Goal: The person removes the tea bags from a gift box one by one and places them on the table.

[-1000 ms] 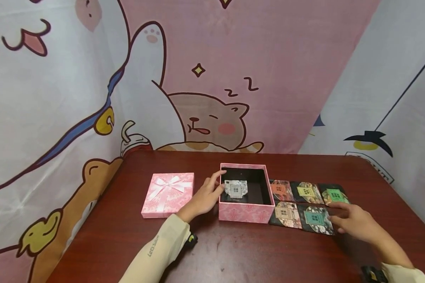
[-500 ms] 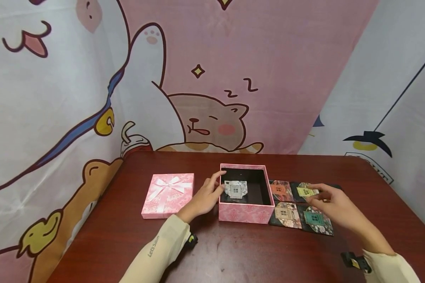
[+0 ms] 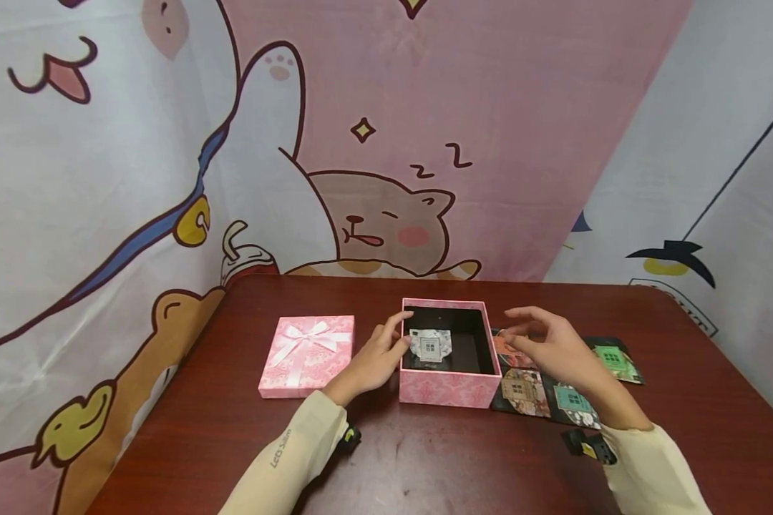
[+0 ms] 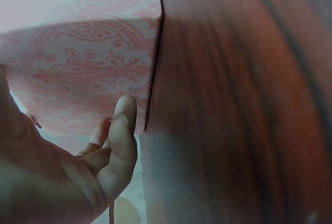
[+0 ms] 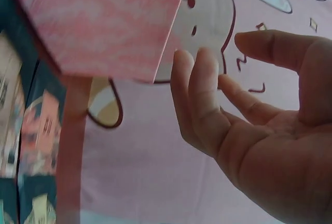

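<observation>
A pink patterned gift box [image 3: 447, 388] stands without its lid in the middle of the table. Inside lies a flat black sachet with a pale grey label [image 3: 430, 346]. My left hand [image 3: 375, 360] holds the box's left wall, index finger and thumb over the rim; in the left wrist view the other fingers bend against the outside. Just right of the box hovers my right hand [image 3: 557, 352], nothing between its spread, slightly bent fingers [image 5: 203, 76]. Below it are sachets with an orange label [image 3: 510, 352], a tan label [image 3: 522, 390] and a teal label [image 3: 575, 404].
Left of the box rests its pink lid [image 3: 307, 355] with a ribbon bow. A sachet with a green label [image 3: 612, 355] lies at the right end of the rows. Behind the brown table [image 3: 386, 458] hangs a cartoon-print cloth [image 3: 522, 143].
My right hand has moved left from the green and teal sachets, across the yellow-labelled one, to beside the box. My left hand and the box have stayed in place.
</observation>
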Available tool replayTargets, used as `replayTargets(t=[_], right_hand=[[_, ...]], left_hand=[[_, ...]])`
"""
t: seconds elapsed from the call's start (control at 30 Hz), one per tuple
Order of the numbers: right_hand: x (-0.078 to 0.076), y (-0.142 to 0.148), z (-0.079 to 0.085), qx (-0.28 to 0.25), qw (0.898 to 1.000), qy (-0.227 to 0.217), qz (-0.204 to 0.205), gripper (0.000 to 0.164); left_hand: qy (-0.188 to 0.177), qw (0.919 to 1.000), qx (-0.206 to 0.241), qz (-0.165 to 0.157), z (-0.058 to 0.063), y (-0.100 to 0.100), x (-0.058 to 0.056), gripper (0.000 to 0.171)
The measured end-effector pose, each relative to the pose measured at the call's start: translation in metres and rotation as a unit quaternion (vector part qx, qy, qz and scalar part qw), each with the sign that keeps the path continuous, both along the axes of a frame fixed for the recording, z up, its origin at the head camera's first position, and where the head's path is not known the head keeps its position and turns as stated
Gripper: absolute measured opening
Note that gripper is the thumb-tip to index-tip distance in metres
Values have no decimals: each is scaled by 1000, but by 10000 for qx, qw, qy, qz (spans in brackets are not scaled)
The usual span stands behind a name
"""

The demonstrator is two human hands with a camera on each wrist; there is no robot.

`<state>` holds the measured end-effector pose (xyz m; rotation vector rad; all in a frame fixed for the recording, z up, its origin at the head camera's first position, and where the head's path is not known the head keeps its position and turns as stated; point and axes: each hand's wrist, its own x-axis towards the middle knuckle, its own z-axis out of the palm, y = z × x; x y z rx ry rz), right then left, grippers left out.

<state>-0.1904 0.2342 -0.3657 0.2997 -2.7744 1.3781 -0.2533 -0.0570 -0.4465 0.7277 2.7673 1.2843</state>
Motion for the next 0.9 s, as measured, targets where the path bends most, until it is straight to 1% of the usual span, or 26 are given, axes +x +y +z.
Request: replayTargets(t=[0.07, 0.17, 0.23, 0.33, 0.43, 0.63, 0.8, 0.9], right_hand=[[-1, -8, 1, -77, 9999, 80, 25, 40], [-4, -21, 3, -335, 9993, 143, 106, 39], [-8, -29, 3, -455, 9987, 125, 199, 38], [-14, -41, 0, -539, 9980, -15, 342, 37], [-20, -52, -3, -362, 9984, -155, 404, 38], [-32, -69, -12, 48, 9985, -199, 502, 43], [-41, -78, -19, 421, 9984, -249, 292, 44], [-46, -82, -21, 666, 9971, -261, 261, 45]], left_hand=[[-25, 10000, -21, -31, 1, 0, 0, 44], [-49, 10000, -21, -56, 2, 0, -1, 44], [-46, 10000, -14, -53, 2, 0, -1, 44], [-38, 10000, -12, -48, 2, -1, -1, 44], [-36, 10000, -8, -54, 1, -1, -1, 44], [-82, 10000, -26, -12, -1, -1, -1, 44], [-95, 9999, -38, -16, -1, -1, -1, 44], [-113, 9999, -24, -15, 0, 0, -1, 44]])
